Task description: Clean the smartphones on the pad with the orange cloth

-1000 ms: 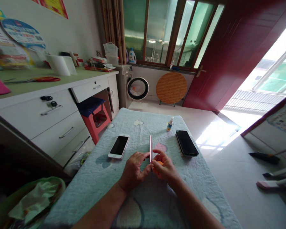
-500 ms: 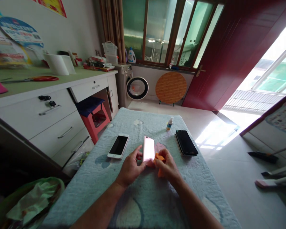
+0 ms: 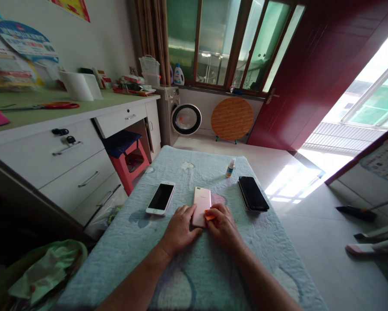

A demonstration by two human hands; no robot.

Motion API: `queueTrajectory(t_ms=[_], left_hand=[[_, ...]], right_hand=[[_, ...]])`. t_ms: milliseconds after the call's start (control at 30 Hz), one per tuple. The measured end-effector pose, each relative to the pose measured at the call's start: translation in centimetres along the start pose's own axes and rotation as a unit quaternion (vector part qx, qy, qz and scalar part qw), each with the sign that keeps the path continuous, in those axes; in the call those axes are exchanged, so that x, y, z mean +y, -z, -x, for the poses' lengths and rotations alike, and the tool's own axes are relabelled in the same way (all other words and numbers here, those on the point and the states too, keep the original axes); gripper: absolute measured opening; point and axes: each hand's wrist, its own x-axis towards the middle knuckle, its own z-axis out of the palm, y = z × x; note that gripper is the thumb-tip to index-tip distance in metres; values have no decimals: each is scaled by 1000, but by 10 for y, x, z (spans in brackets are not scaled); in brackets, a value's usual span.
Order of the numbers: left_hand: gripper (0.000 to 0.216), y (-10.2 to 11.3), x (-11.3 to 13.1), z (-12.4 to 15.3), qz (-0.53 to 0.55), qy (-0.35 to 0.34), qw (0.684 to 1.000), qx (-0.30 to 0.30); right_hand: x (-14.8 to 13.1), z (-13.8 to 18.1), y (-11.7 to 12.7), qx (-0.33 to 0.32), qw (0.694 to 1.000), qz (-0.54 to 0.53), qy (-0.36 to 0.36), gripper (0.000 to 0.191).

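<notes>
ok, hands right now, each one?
Left hand: fingertips on the pink phone's edge; grip cannot be told.
Right hand: closed on orange cloth, against the phone.

White phone [image 3: 160, 198], dark phones [image 3: 253, 194], perhaps stacked

Home utility room. Washing machine [image 3: 186, 119] at the far wall, detergent bottle [image 3: 178, 75] on top. Curtain [image 3: 153, 34] above-left of it, folded round table [image 3: 231, 118] right, drawer desk [image 3: 67, 147] left.

Left hand [image 3: 180, 229], right hand [image 3: 224, 226] together, palms down.
</notes>
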Motion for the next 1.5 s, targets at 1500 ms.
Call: queueTrajectory(t_ms=[1500], left_hand=[[61,0,-11,-3,-38,-48,998,-9]], right_hand=[[-8,2,5,-75,996,24,48,19]])
